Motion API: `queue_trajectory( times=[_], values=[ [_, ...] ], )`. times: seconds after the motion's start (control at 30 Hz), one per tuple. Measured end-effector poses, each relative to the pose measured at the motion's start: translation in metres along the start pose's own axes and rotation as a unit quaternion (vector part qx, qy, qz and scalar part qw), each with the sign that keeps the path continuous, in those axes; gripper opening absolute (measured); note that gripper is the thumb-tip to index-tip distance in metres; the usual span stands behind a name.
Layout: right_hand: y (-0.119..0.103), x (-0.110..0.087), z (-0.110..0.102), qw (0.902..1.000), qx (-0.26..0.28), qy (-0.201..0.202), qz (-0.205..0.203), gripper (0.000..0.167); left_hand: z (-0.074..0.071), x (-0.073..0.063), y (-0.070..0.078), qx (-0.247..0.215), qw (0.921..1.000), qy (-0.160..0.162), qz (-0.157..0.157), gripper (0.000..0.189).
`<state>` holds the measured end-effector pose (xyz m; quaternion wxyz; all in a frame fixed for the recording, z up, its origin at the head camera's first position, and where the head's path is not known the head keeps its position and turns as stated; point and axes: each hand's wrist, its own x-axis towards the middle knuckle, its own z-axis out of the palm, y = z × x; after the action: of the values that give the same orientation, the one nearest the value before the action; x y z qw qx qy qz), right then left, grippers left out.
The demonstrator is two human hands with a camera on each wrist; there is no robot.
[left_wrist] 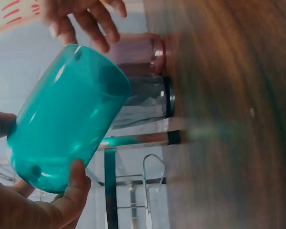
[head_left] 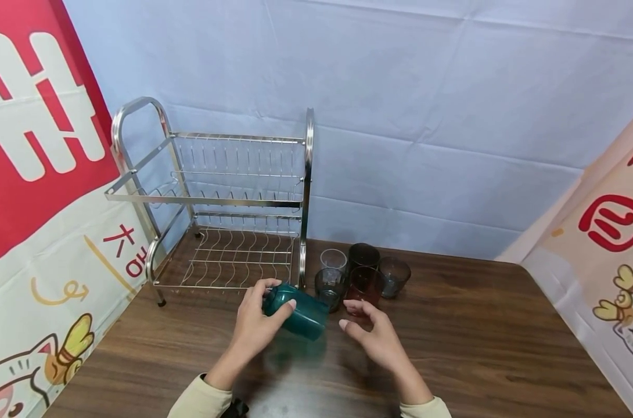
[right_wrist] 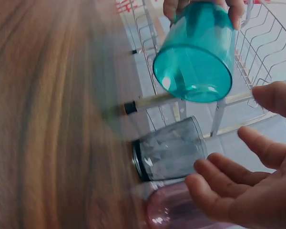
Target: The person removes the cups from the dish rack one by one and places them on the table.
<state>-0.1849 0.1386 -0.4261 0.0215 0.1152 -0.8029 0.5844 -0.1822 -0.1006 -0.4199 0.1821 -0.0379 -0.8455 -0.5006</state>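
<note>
My left hand (head_left: 259, 325) grips a teal clear cup (head_left: 298, 313) by its base end, thumb on one side and fingers on the other. The cup is tipped on its side above the table, its mouth pointing right and down toward my right hand. In the right wrist view the open mouth of the teal cup (right_wrist: 194, 71) shows nothing inside. My right hand (head_left: 374, 337) holds nothing; its fingers are loosely bent, near a reddish glass (head_left: 364, 284). Beside that glass stands a grey faceted glass (right_wrist: 171, 150).
A two-tier metal dish rack (head_left: 233, 203) stands at the back left, its wire shelves bare. Right of it, a clear glass (head_left: 333, 259), a dark glass (head_left: 364, 254) and a grey bowl-like cup (head_left: 396, 276) cluster with the others on the wooden table (head_left: 478, 325). Cloth (head_left: 400, 116) hangs behind.
</note>
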Motion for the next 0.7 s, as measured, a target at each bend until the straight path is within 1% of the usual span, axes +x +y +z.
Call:
queue_trajectory(
  times=[0.13,0.23,0.33,0.47,0.53,0.7],
  values=[
    [0.001,-0.001,0.002,0.9981,0.060,0.000,0.013,0.033,0.004,-0.002,-0.003,-0.014,0.9999,0.001,-0.006,0.043],
    [0.002,-0.001,0.003,0.9946,0.100,-0.001,0.026,0.034,0.007,-0.004,-0.005,-0.024,0.9997,0.000,-0.006,0.043],
    [0.002,-0.001,0.004,0.9878,0.150,-0.007,0.041,0.038,0.009,-0.004,-0.008,-0.035,0.9994,0.001,-0.004,0.042],
    [0.001,-0.002,0.007,0.9752,0.214,-0.015,0.055,0.047,0.012,-0.004,-0.010,-0.060,0.9982,-0.006,-0.006,0.041],
    [0.001,-0.002,0.009,0.9714,0.230,-0.016,0.058,0.048,0.014,-0.004,-0.010,-0.075,0.9971,-0.011,-0.007,0.041],
    [0.001,-0.003,0.012,0.9674,0.246,-0.023,0.057,0.051,0.020,-0.004,-0.009,-0.100,0.9946,-0.024,-0.004,0.037]
  ],
)
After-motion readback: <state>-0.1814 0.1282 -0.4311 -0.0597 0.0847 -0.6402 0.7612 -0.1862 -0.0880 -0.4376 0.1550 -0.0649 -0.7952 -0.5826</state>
